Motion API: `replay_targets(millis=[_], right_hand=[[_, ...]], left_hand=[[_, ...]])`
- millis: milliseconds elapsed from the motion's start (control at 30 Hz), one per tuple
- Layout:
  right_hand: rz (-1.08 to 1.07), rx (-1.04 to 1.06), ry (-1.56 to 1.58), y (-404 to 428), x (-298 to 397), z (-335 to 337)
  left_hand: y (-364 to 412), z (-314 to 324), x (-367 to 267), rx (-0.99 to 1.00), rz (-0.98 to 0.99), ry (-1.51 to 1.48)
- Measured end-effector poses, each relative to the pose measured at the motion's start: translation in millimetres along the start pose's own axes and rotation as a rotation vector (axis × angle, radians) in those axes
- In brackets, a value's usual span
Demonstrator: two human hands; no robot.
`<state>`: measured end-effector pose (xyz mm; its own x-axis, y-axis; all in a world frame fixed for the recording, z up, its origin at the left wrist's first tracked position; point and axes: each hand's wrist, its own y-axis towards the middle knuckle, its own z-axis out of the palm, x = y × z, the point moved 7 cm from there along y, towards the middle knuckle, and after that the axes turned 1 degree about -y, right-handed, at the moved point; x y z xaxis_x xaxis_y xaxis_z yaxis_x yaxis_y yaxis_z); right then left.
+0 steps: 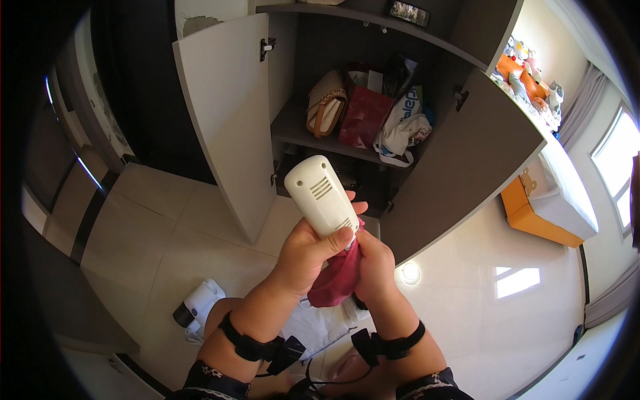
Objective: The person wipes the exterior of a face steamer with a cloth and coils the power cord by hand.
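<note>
A white plastic device (pixel 320 195) with vent slots and screw holes lies in my left hand (pixel 302 252), thumb across its near end. My right hand (pixel 376 262) pinches a dark pink cloth (pixel 336 280) against that same end of the device. The cloth hangs down between my two wrists. Some fingers show beyond the device's right side. What the device's other face looks like is hidden.
Ahead stands a cabinet with its left door (pixel 227 115) and right door (pixel 460 160) swung open. Its shelf holds a handbag (pixel 326 107), a red bag (pixel 365 115) and a white bag (pixel 405 130). A white appliance (pixel 204 300) and a grey cloth bag (pixel 315 327) lie on the tiled floor.
</note>
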<state>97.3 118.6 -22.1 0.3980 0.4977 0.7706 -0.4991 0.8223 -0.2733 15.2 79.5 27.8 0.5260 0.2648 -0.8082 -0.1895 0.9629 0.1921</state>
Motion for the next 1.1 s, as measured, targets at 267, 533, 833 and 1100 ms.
replay_targets(millis=[267,533,833,1100], right_hand=[[0.182,0.447,-0.265,-13,-7,14],[0.22,0.349,0.012,-11,-13,8],[0.218,0.338,0.138,-6,-13,9],[-0.497,0.127,-1.02,-9,22,15]], left_hand=[[-7,4,-23,0.363,-0.089,0.103],[-5,-5,-19,0.204,-0.109,0.074],[4,-19,-11,0.057,-0.046,0.02],[5,-24,-2,-0.124,-0.007,0.112]])
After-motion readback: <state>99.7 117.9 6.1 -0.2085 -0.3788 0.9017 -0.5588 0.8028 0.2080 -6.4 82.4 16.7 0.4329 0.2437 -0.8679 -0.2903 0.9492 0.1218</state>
